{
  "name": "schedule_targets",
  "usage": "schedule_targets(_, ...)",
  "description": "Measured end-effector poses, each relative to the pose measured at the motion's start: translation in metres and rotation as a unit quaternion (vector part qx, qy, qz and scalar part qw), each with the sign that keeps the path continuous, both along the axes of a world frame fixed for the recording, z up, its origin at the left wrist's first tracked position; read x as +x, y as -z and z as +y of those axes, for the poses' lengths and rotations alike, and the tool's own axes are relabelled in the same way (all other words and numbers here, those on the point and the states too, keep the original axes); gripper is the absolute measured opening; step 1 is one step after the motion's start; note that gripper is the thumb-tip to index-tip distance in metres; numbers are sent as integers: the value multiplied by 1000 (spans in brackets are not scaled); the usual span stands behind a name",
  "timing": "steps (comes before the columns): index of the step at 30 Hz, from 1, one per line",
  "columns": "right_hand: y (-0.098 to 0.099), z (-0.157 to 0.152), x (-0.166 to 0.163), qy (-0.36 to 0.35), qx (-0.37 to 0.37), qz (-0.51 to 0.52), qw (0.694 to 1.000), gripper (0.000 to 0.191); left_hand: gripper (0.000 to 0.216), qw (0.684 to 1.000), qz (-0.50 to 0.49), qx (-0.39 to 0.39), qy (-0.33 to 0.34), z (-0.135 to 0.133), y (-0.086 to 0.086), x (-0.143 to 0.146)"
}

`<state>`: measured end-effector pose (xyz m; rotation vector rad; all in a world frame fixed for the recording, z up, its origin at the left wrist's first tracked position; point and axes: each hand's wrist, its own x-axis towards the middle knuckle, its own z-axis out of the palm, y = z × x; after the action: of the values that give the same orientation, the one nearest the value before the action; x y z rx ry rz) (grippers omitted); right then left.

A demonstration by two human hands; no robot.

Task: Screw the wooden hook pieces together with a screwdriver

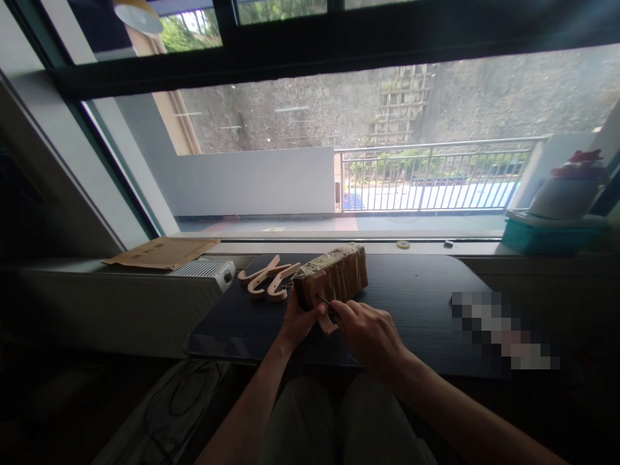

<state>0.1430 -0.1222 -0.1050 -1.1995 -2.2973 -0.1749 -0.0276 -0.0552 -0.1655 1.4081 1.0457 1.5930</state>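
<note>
A plastic-wrapped bundle of wooden pieces point(336, 271) lies on the dark table point(416, 303) in front of me. My left hand point(300, 321) is closed around the bundle's near end, where one wooden piece point(323, 318) sticks out. My right hand point(369, 332) is closed on a thin dark tool point(327, 302) whose tip touches that near end. Left of the bundle lie three loose curved wooden hooks point(268, 278).
A white heater point(203, 270) with flat cardboard point(162, 252) on it stands left of the table. On the windowsill sit a tape roll point(403, 244) and, at right, a teal box point(549, 234) under a white pot. Cables point(179, 400) lie on the floor.
</note>
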Motion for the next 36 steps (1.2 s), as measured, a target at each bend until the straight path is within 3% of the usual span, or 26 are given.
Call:
schedule_targets(2, 5, 1, -2, 24, -55, 103, 993, 27, 65, 1000, -1, -1, 1, 0, -1, 0)
schedule_targets(5, 8, 3, -5, 72, -161, 229, 957, 31, 61, 1000, -7, -6, 7, 0, -1, 0)
schedule_targets(8, 5, 9, -6, 57, -238, 284, 927, 35, 57, 1000, -9, -11, -15, 1, 0, -1)
schedule_targets(11, 2, 11, -5, 29, -255, 314, 914, 37, 52, 998, 6, -31, -55, -1, -1, -4)
schedule_targets(15, 3, 5, -3, 37, -224, 355, 907, 32, 44, 995, 0, -55, -88, -4, -3, -5)
schedule_targets(25, 21, 9, 13, 4, -130, 342, 931, 27, 48, 993, -10, -81, -80, -9, -8, -3)
schedule_targets(31, 0, 16, 7, -45, 10, 281, 959, 23, 50, 993, -24, -88, -77, -9, -8, -2)
schedule_targets(36, -20, 25, -2, -102, 36, 215, 971, 20, 49, 994, -28, -81, -73, -8, -7, -4)
